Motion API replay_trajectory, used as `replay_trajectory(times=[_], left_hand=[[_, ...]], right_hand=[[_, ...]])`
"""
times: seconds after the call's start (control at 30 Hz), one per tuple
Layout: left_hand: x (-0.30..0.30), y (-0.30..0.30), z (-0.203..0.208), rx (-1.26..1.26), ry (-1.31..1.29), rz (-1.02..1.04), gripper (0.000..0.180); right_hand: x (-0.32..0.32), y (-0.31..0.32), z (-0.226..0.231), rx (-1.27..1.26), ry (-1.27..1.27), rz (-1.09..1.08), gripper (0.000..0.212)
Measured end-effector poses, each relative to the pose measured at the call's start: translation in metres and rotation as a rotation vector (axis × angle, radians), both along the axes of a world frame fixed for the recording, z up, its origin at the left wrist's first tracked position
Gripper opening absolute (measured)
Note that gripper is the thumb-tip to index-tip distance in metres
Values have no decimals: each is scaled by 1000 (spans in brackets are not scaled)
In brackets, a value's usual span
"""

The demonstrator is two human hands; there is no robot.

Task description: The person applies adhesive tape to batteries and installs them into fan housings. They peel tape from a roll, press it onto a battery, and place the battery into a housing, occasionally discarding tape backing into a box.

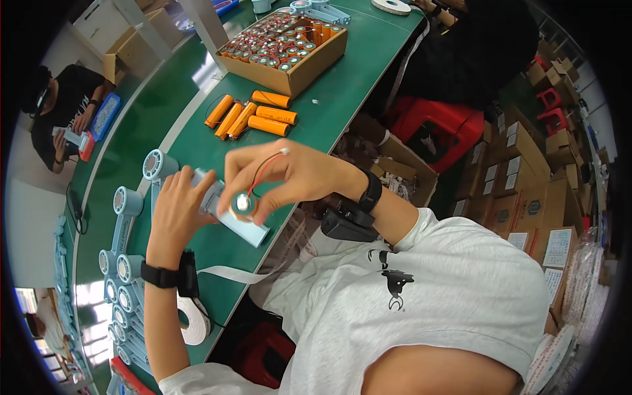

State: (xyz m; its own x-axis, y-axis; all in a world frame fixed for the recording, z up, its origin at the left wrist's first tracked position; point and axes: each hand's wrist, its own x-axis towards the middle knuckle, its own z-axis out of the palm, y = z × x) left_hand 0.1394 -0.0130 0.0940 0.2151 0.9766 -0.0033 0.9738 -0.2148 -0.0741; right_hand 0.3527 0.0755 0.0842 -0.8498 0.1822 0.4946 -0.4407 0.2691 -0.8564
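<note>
My left hand (176, 205) is closed on the upper part of a light blue plastic handle piece (245, 228), which lies slanted over the green table (303, 125). In front of it, my right hand (293, 172) pinches a cylindrical battery (243, 204) between thumb and fingers. Its round metal end faces up. Red and black wires (266, 168) run from the battery up to a small white connector across my right fingers. The battery's far side is hidden by my hand and the handle piece. Several orange batteries (276, 116) lie beyond my hands.
A cardboard box (316, 66) full of wired batteries stands farther back. Light blue handheld fans (125, 201) line the left side, near a white tape roll (194, 321). A red stool (454, 131) and stacked cartons (526, 197) are on the right. A co-worker (69, 108) sits across.
</note>
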Motion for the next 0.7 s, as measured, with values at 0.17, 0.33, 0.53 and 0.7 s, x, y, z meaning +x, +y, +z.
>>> replay_trajectory(times=[0.17, 0.33, 0.53, 0.7], left_hand=[[2, -45, -22, 353, 152, 147, 63], [27, -66, 3, 506, 159, 166, 44], [7, -69, -17, 215, -386, 161, 32], [14, -69, -18, 173, -242, 42, 22]], right_hand=[[7, -4, -5, -194, 104, -252, 38], [5, -11, -10, -269, 155, -322, 43], [-1, -27, -5, -501, 238, -125, 41], [0, -22, -6, -190, 74, -152, 36]])
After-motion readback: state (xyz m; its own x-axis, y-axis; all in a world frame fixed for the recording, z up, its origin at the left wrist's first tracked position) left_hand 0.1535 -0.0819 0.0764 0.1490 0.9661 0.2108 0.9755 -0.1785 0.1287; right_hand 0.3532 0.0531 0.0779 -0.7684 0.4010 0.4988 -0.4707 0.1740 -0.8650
